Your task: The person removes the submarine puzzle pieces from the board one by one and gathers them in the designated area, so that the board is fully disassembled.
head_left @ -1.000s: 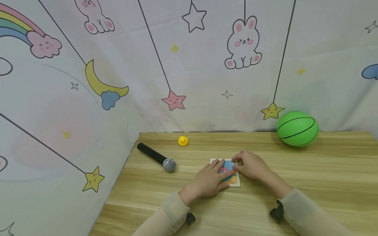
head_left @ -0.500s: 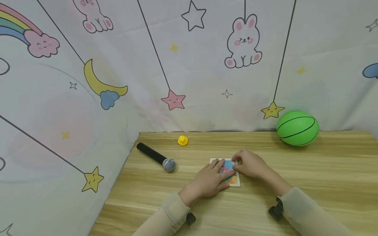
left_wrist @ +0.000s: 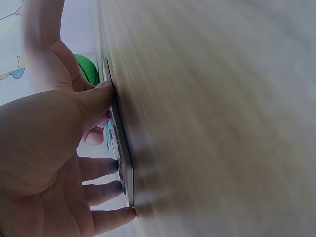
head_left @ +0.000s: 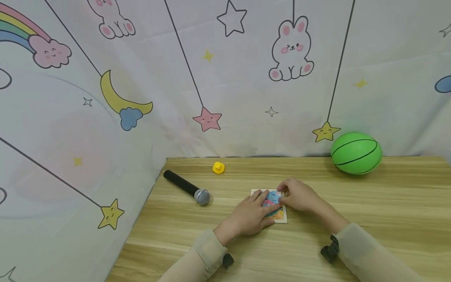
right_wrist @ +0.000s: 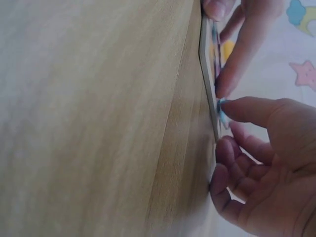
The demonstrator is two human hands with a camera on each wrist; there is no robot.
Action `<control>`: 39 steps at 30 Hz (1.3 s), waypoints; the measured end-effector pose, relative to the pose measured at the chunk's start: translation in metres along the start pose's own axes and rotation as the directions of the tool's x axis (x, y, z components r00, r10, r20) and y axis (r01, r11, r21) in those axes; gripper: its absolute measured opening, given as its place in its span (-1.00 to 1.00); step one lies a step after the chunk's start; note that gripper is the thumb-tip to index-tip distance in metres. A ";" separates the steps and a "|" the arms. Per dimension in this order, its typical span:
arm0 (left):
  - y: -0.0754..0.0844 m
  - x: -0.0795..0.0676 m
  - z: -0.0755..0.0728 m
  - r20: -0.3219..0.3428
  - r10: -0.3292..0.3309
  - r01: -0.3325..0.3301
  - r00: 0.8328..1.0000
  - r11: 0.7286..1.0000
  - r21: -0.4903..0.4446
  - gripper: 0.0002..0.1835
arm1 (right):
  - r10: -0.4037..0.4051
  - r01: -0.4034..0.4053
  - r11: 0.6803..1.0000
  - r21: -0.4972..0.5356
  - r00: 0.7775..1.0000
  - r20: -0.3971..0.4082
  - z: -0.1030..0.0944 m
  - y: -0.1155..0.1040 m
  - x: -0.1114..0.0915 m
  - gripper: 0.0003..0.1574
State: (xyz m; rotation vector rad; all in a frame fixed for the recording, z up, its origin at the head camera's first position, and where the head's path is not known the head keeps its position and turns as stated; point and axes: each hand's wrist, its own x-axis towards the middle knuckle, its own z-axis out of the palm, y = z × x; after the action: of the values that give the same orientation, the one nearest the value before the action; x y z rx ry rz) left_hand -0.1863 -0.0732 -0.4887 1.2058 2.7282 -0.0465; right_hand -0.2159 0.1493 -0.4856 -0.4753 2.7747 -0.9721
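Observation:
A small square picture puzzle board [head_left: 280, 221] with a pale rim and a blue, pink and orange picture lies flat on the table. My left hand [head_left: 248, 216] rests over its left part with spread, straight fingers. In the left wrist view its thumb and fingertips touch the board [left_wrist: 122, 143]. My right hand [head_left: 302, 196] is at the top right of the board. In the right wrist view, its thumb and index finger pinch a thin blue puzzle piece [right_wrist: 223, 113], tilted up from the board; its other fingers are curled beside the edge. Much of the picture is hidden under the hands.
A black microphone [head_left: 183, 185] with a silver head lies at the left of the wooden table [head_left: 225, 178]. Behind it sits a small yellow rubber duck [head_left: 218, 168]. A green ball [head_left: 356, 153] stands at the back right, near a printed cloth backdrop [head_left: 243, 90].
Both hands stay in almost the same place. Small line marks now show on the blue part of the picture near my right fingertips, where it looked plainer before.

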 end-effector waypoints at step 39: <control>0.003 -0.003 -0.007 0.018 -0.021 0.022 1.000 0.999 -0.044 -0.40 | 0.064 -0.053 0.992 0.118 0.994 -0.092 -0.063 0.087 -0.067 -0.86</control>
State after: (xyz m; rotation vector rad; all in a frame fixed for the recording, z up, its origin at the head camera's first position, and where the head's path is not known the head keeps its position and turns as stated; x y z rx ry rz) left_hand -0.1827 -0.0729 -0.4816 1.1588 2.7130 0.0007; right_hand -0.1905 0.2732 -0.4887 -0.3373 2.7778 -1.1629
